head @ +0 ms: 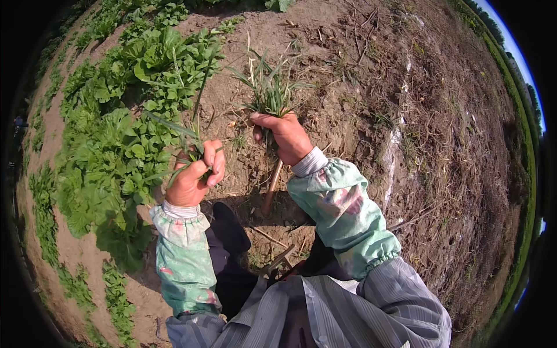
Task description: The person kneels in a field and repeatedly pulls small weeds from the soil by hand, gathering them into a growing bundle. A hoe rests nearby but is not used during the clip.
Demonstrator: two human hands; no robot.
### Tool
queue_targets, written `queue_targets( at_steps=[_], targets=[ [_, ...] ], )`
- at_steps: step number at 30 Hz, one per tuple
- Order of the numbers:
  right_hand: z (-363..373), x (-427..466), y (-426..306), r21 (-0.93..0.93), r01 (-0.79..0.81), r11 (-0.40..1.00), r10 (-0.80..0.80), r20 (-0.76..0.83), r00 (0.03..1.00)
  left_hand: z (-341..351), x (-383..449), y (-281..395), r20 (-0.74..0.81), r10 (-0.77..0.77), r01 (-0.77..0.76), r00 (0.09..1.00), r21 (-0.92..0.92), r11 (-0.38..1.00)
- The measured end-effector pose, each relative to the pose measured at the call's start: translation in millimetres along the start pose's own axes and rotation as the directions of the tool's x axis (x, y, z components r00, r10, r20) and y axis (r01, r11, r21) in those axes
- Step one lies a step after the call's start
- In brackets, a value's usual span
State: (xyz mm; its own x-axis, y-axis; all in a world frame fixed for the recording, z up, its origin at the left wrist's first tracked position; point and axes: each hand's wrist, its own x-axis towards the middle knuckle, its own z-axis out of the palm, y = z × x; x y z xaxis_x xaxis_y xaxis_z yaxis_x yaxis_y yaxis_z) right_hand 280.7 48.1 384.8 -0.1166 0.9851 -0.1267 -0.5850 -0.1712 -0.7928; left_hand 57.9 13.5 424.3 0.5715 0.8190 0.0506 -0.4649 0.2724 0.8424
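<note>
My left hand [196, 172] grips a few long grass blades [174, 126], which stick up and out to the left between thumb and fingers. A thicker tuft of green and dry grass [272, 89] is held in my right hand [285, 135], its blades fanning away from me above the bare soil. Below the right hand, a wooden handle [273, 185] slants along the ground; its upper end is hidden behind that hand. Closer to my body is a curved tool part [278, 259], partly covered by my shirt; I cannot tell whether it joins the handle.
Leafy green vegetables [109, 143] grow in rows at the left. Dry weeds and stalks [452, 165] cover the ground at the right, crossed by a torn white strip [395, 139]. My dark shoe [230, 228] rests below the left hand. Thin sticks [365, 35] lie farther off.
</note>
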Motion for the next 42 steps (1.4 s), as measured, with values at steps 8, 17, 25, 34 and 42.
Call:
queue_targets(
  at_steps=[8, 17, 25, 34, 42],
  targets=[
    [10.3, -12.1, 5.0, -0.081, -0.165, 0.983, 0.182, 0.331, 0.926, 0.1, -2.9, -5.5, 0.03, -0.018, 0.019, 0.999, -0.018, 1.0],
    [9.7, -10.0, 13.8, -0.114, -0.158, 0.981, 0.182, 0.237, 0.954, -6.5, 2.1, -9.3, -0.214, 0.011, -0.033, 0.977, -0.099, 0.995],
    [9.2, -5.9, 4.1, -0.065, -0.179, 0.982, 0.183, 0.068, 0.981, -30.1, 0.0, -38.2, -0.423, 0.179, -0.048, 0.888, 0.302, 0.952],
    [12.0, -6.5, 38.4, -0.361, 0.131, 0.923, -0.013, 0.313, 0.95, -30.5, 13.0, -49.8, -0.121, 0.19, -0.097, 0.974, 0.536, 0.838],
    [17.8, -7.2, 37.0, -0.391, 0.147, 0.908, -0.057, 0.234, 0.971, -26.1, 15.8, -58.4, -0.169, 0.201, -0.103, 0.965, 0.463, 0.88]
  ],
)
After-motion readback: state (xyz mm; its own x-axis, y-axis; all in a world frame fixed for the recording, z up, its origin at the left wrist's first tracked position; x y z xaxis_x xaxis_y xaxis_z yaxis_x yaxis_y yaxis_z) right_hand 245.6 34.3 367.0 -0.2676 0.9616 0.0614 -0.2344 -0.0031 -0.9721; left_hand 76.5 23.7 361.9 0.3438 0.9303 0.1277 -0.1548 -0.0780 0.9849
